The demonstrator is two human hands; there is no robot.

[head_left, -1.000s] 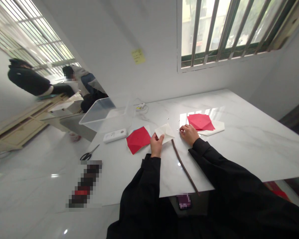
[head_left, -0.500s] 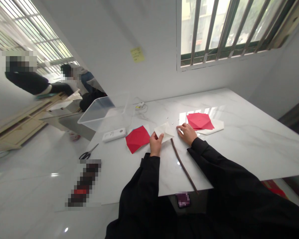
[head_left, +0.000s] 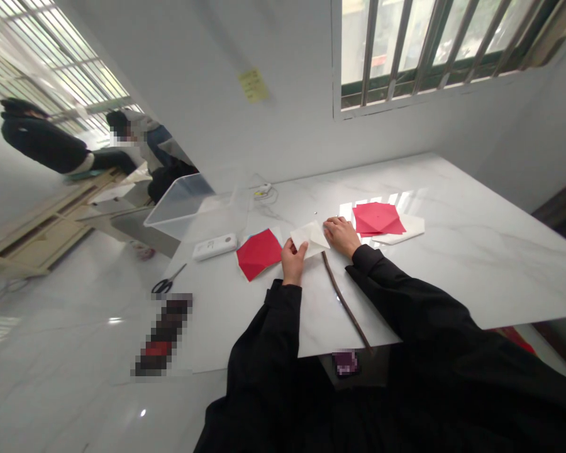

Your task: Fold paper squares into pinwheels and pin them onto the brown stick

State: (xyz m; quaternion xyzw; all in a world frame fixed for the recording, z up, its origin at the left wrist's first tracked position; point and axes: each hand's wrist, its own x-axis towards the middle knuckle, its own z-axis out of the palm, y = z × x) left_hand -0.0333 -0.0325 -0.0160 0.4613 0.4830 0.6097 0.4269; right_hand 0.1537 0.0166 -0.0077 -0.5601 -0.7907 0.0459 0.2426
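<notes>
My left hand (head_left: 292,264) pinches a folded cream-white paper (head_left: 310,239) between thumb and fingers, just above the marble-patterned table. My right hand (head_left: 343,236) is lowered to the tabletop beside the paper's right edge, its fingers bent and close together. Its fingertips cover a spot next to a tiny shiny bead-like piece (head_left: 316,212); whatever they press on is hidden. A thin brown stick (head_left: 344,302) lies below the paper, its lower end at the table's front edge. Red folded paper (head_left: 259,254) rests left of my left hand, and more red paper (head_left: 378,218) right of my right hand.
White paper (head_left: 405,229) lies partly under the right red sheets. On the left are a white box-shaped device (head_left: 215,246), scissors (head_left: 168,280) and a clear plastic bin (head_left: 193,204). A thin cable (head_left: 265,190) is near the wall. Two people sit in the far left background.
My right hand has moved left, closer to the white paper, and its fingertips now cover one of the tiny shiny pieces. My left hand keeps holding the paper. The view has tilted slightly.
</notes>
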